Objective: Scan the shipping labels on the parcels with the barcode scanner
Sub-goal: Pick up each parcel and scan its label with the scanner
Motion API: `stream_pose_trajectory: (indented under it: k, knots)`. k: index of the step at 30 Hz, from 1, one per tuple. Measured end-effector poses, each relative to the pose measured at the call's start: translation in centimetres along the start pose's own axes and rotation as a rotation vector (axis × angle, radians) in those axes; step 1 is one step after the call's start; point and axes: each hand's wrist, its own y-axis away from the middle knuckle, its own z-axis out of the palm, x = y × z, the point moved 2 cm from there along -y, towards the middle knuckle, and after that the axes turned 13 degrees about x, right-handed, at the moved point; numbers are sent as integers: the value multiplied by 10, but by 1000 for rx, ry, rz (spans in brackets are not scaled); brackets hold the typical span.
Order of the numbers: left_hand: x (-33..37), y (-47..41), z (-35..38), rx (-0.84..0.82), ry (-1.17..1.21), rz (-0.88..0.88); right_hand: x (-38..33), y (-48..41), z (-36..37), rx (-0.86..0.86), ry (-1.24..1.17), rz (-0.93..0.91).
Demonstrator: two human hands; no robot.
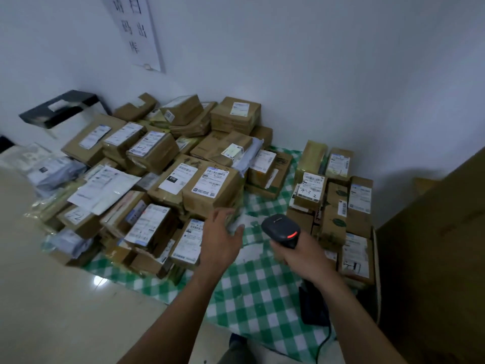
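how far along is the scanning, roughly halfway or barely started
Done: hard to say; a smaller stack of parcels stands apart at the right, possibly already scanned. In hand: the right hand grips the barcode scanner, its red light lit, while the open left hand reaches toward the large pile. Left: that large pile, clearly the bigger share.

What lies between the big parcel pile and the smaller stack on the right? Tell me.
Head view: a bare strip of green-and-white checked cloth separates the big parcel pile from the smaller stack; no parcel shows on it.
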Motion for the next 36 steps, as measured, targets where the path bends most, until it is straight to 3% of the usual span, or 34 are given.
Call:
stream_pose_trajectory:
  k: [2, 6, 14, 17, 23, 29, 32, 36]
  knots:
    - [1, -21, -14, 32, -107, 14, -8, -1, 6, 5, 9, -18]
    - [-12, -66, -19, -67, -325, -51, -20, -9, 18, -16, -40, -6]
    - [-48, -124, -2, -216, -299, -114, -34, -29, 46, 74, -86, 102]
    - [-53, -136, -6, -232, -270, -179, -34, -37, 58, 135, -104, 175]
    - [-49, -120, -23, -161, -94, -141, -35, -36, 69, 212, -132, 181]
    - [-24, -71, -17, -196, 151, -150, -42, -34, 63, 430, -333, 147]
    - [-11, -54, -9, -225, 249, -218, -44, -34, 60, 467, -449, 154]
    - [5, -37, 4, -258, 293, -180, -40, -38, 54, 479, -633, 98]
